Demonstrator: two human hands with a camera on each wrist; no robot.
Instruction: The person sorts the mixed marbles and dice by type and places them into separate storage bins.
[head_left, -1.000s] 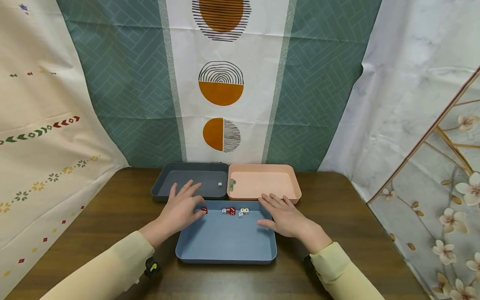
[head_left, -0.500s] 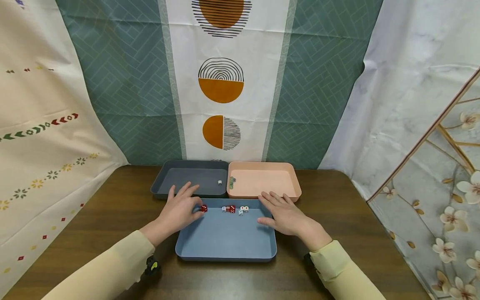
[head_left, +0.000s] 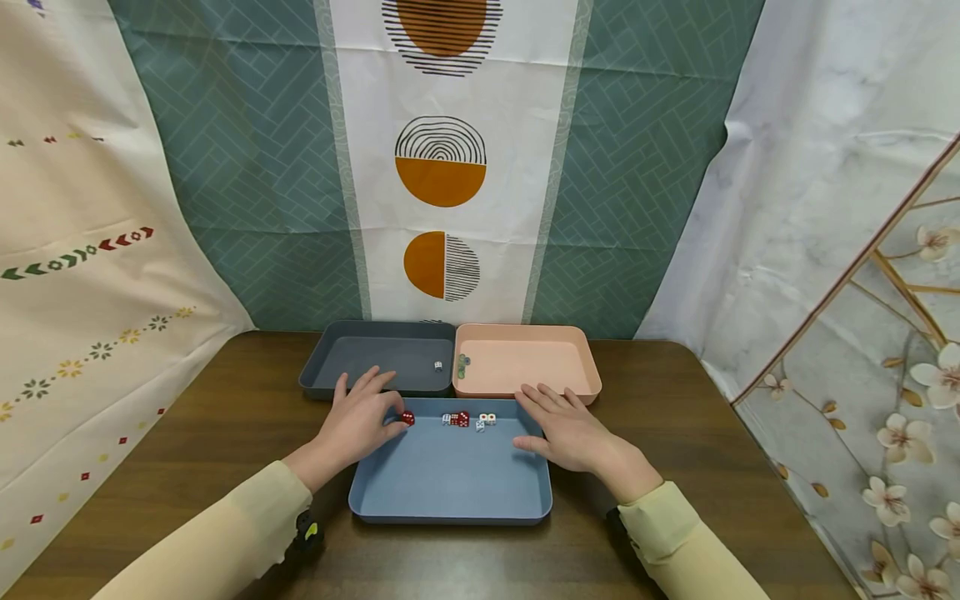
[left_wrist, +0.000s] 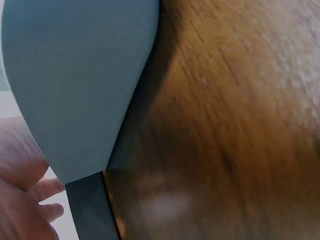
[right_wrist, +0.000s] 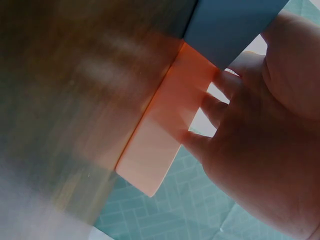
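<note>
My left hand (head_left: 362,421) rests on the far left corner of the blue tray (head_left: 450,492), thumb and forefinger pinching a red die (head_left: 407,418). My right hand (head_left: 567,432) lies flat, fingers straight, on the tray's right rim. More dice (head_left: 468,419) sit between my hands. Grey tray (head_left: 352,363) and pink tray (head_left: 540,367) lie just beyond my fingertips.

Matt plastic blue tray (head_left: 450,487) on smooth wood-grain table (head_left: 225,433)

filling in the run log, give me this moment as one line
left hand: pinches red die | right hand: open, rests on blue tray edge | more dice along tray's far wall | grey tray, pink tray behind
</note>
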